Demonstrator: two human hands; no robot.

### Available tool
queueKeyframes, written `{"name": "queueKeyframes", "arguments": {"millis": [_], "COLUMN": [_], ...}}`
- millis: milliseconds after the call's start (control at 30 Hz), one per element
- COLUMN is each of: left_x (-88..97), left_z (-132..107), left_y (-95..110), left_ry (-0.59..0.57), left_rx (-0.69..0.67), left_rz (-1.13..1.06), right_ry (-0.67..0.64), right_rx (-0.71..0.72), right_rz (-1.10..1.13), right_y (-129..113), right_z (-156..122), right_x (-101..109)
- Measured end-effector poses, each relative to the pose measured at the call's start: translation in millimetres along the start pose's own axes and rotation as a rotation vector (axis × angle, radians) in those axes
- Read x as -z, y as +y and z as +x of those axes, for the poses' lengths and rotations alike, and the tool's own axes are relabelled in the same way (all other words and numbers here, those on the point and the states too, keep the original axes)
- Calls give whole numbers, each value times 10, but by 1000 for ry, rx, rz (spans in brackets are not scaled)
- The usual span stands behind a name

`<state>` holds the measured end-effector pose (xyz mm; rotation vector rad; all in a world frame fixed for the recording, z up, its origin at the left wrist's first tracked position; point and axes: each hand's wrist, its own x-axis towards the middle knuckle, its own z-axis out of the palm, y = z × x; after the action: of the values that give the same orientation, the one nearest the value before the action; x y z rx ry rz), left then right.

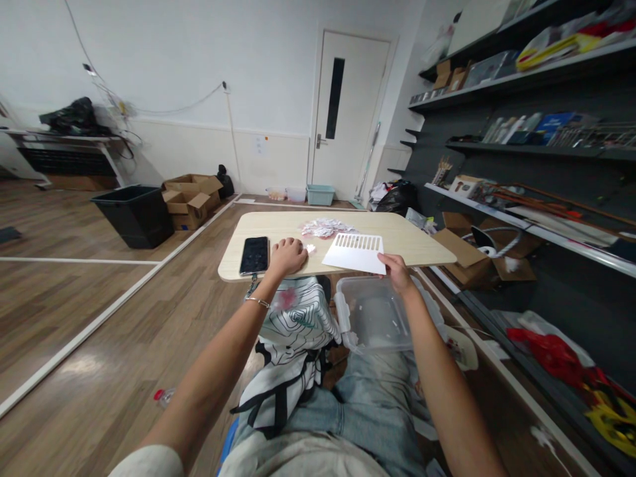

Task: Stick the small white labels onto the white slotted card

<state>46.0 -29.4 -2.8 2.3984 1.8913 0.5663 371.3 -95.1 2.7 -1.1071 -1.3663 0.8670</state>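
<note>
My right hand (396, 270) grips the near right corner of a flat white slotted board (354, 257), thumb on top. A row of oblong slots runs along the board's far edge. My left hand (288, 256) rests on the pale table (412, 240), its fingers curled down and their tips hidden. Just right of those fingers lie a few small white pieces (311, 249). Beyond the board is a heap of small white pieces (328, 228), with some pink under it. A black phone (254, 255) lies left of my left hand.
Below the table's near edge, a clear plastic bin (375, 315) sits by my legs, next to a patterned cloth bag (298, 318). Loaded shelves (527, 149) line the right side. A black bin (134, 215) and cardboard boxes (191, 199) stand at left.
</note>
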Motion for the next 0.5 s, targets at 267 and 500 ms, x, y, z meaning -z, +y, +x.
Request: {"name": "queueKeyframes", "arguments": {"millis": [267,500], "left_x": [0,5], "left_z": [-5,-10], "left_y": [-2,4], "left_ry": [-2,-4], "left_rx": [0,5], "left_rz": [5,11], "right_ry": [15,13], "right_rx": [-12,-4], "right_rz": [-2,-2], "right_y": [13,12], "right_z": [8,6], "right_x": [13,15]}}
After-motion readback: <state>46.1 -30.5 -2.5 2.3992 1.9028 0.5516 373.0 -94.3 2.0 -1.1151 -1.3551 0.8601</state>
